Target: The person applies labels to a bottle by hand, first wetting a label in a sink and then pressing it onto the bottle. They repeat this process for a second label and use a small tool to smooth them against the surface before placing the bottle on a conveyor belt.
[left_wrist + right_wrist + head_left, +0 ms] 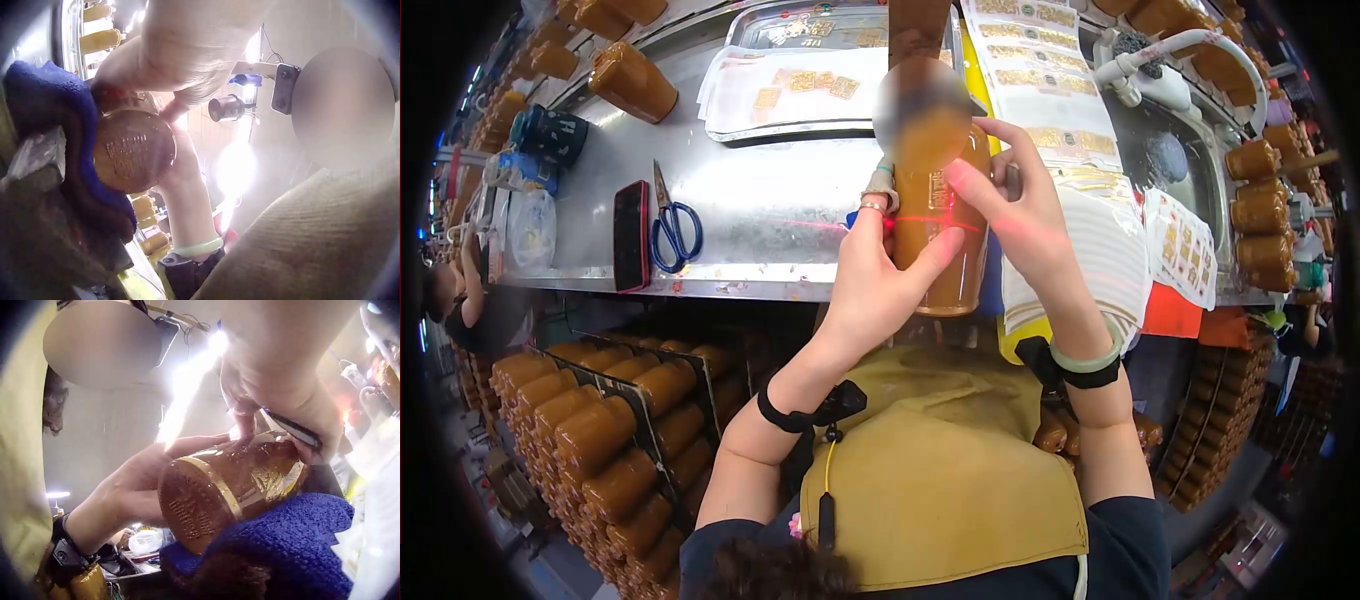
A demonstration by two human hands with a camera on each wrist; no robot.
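A glossy brown jar (948,290) lies on its side in front of the person, a gold lettered decal (937,188) on its upper face and red light lines crossing it. In the right wrist view its base (190,506) faces the camera, and a blue towel (294,540) lies under it. The left hand (872,280) holds the jar from the left, thumb on its upper side. From the right, the right hand (1032,215) presses its thumb beside the decal. A thin, dark, flat-edged tool (294,429) sits in the fingers of the right hand; its far end is hidden.
Blue-handled scissors (672,235) and a phone (631,235) lie left on the metal table. Behind stands a tray (745,132) with decal sheets; more sheets (1050,85) lie right. Another jar (632,82) stands back left. A faucet (1200,42) arches over the right-hand sink.
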